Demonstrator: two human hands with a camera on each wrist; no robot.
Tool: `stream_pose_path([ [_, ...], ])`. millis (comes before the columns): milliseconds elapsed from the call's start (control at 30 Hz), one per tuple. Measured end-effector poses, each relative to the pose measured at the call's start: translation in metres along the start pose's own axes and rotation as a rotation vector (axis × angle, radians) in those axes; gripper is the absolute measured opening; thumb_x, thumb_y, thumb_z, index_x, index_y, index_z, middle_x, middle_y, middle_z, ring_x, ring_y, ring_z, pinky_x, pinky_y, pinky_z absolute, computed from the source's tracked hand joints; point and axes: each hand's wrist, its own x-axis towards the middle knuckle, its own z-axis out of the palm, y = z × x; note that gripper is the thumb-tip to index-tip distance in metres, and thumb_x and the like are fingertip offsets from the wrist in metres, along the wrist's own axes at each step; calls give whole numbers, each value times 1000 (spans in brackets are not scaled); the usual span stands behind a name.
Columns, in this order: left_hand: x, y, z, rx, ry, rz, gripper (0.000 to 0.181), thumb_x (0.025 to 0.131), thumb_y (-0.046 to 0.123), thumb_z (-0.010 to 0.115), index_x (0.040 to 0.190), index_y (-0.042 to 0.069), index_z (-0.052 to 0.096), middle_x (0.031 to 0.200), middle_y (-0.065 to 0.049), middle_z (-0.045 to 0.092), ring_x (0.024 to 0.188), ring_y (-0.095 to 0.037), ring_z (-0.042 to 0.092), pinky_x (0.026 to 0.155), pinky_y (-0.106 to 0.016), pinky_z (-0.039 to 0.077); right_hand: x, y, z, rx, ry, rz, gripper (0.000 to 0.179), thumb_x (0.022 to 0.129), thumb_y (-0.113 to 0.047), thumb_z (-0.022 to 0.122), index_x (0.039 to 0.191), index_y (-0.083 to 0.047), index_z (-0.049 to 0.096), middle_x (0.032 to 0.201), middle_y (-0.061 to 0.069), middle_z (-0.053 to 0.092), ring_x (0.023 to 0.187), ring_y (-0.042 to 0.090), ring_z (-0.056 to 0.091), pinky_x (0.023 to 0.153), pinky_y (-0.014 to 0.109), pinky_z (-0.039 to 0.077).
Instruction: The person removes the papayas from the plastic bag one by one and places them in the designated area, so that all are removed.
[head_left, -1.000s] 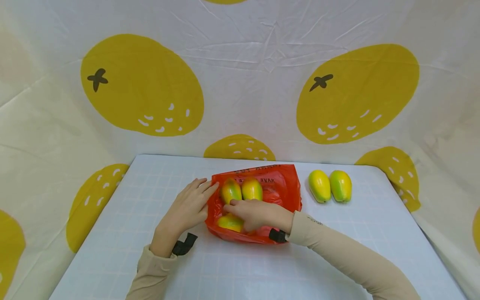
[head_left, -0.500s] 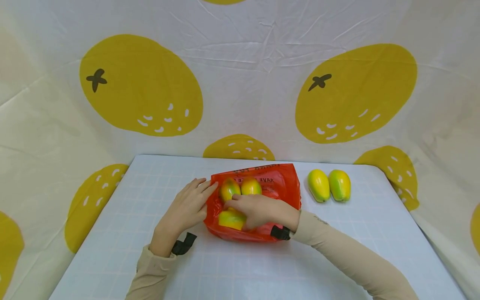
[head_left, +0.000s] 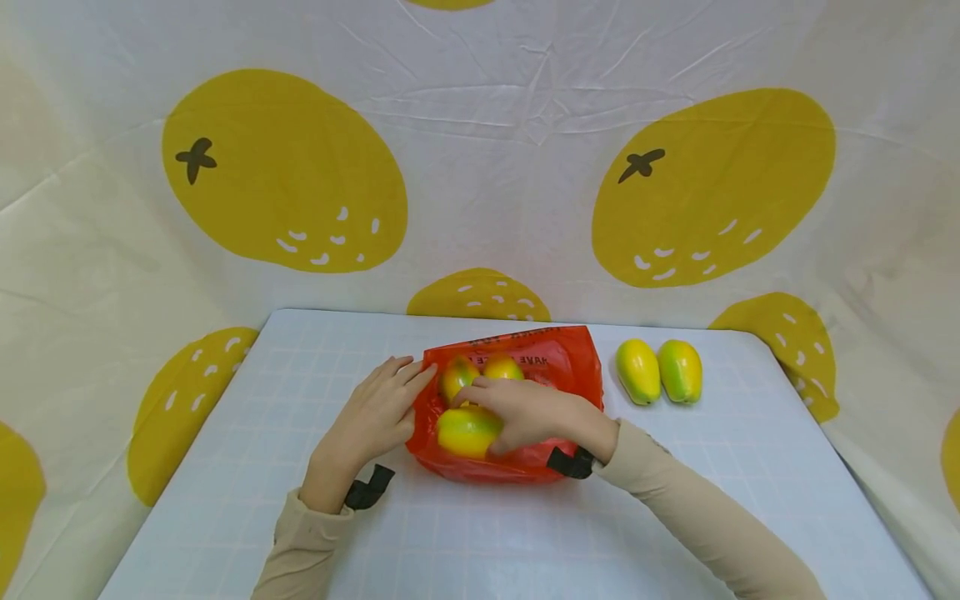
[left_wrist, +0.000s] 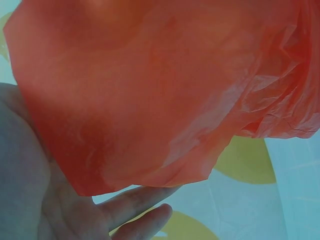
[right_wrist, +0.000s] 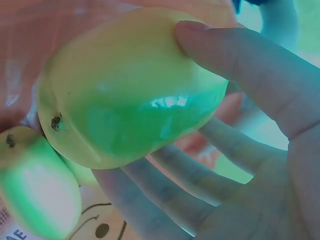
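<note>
My right hand (head_left: 525, 410) holds a yellow-green mango (head_left: 468, 432) over the front part of a red plastic bag (head_left: 566, 375). In the right wrist view the thumb lies on top of this mango (right_wrist: 135, 95) and the fingers pass underneath. Behind it, two more mangoes (head_left: 459, 375) (head_left: 504, 367) lie on the bag, partly covered by the hand. My left hand (head_left: 378, 410) is at the bag's left edge, fingers stretched out and touching it. From the left wrist, the red film (left_wrist: 130, 100) hides part of that hand, with some fingers (left_wrist: 135, 205) showing below.
Two yellow-green mangoes (head_left: 638, 372) (head_left: 680, 372) stand side by side on the white table (head_left: 660, 492), to the right of the bag. A white cloth (head_left: 495, 167) with yellow fruit prints hangs behind the table and along its sides.
My right hand has shifted slightly to the right and away from me. The mango in its grip shows more fully and sits a little higher. My left hand stays put.
</note>
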Motion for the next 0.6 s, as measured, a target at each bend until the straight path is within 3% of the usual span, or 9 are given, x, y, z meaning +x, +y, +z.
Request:
stream_pose_path([
  [300, 0, 0, -2, -6, -6, -2, 56, 83, 0, 54, 138, 2, 57, 139, -18, 55, 133, -40, 45, 115, -54, 29, -12, 6, -7, 41, 135, -66, 64, 80, -24, 81, 138, -22, 54, 134, -5, 56, 123, 16, 49, 99, 36, 49],
  [600, -1, 0, -1, -20, -9, -2, 56, 83, -1, 52, 139, 2, 56, 140, -18, 55, 133, -40, 45, 115, -54, 29, -26, 21, -8, 273, 275, -148, 64, 81, -18, 81, 138, -19, 52, 132, -8, 54, 111, 12, 54, 91, 31, 53],
])
